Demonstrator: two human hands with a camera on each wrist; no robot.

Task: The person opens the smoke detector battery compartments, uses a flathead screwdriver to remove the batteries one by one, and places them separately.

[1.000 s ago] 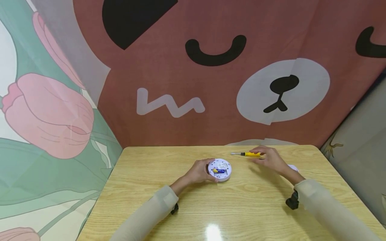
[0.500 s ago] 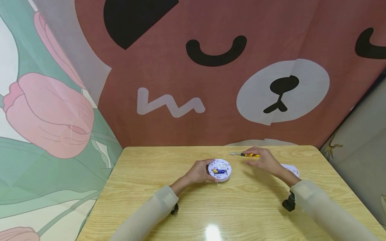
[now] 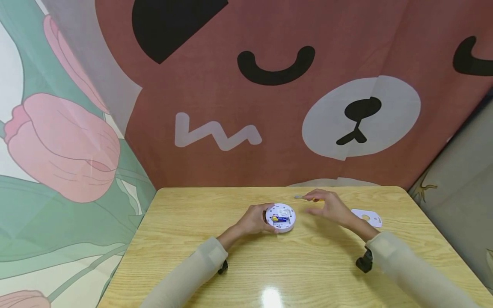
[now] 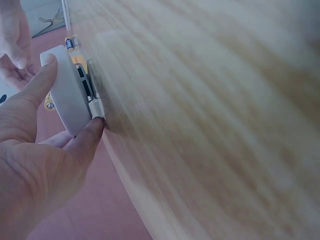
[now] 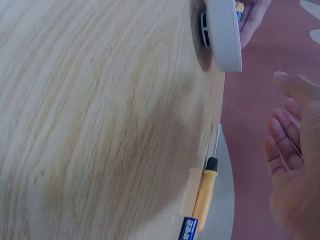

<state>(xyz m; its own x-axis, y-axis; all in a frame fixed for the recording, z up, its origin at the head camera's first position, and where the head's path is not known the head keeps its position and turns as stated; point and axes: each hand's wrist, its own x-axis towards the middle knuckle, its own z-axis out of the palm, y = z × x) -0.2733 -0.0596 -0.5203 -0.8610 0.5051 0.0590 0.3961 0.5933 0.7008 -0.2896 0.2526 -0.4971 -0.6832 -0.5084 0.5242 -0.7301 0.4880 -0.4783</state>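
Note:
In the head view my left hand [image 3: 252, 220] grips a round white smoke detector [image 3: 274, 210] by its left rim, its back face turned up. A blue-and-yellow battery [image 3: 283, 219] shows in its uncovered compartment. Dark vent slots line the detector's underside in the left wrist view, with my thumb and fingers [image 4: 89, 139] around its edge. My right hand [image 3: 329, 207] hovers just right of the detector, holding nothing, its fingers loosely bent. Behind it on the table, partly hidden, lies a yellow-handled screwdriver [image 5: 204, 197].
A white plate [image 3: 375, 219] with a round hole lies right of my right wrist. By the screwdriver handle rests a blue battery [image 5: 188, 229]. The wooden table [image 3: 215, 273] ends at a bear-patterned cloth [image 3: 215, 171] hanging behind it.
My right hand has moved left toward the smoke detector, passing over the screwdriver and uncovering the white plate. The left hand and the detector have stayed where they were.

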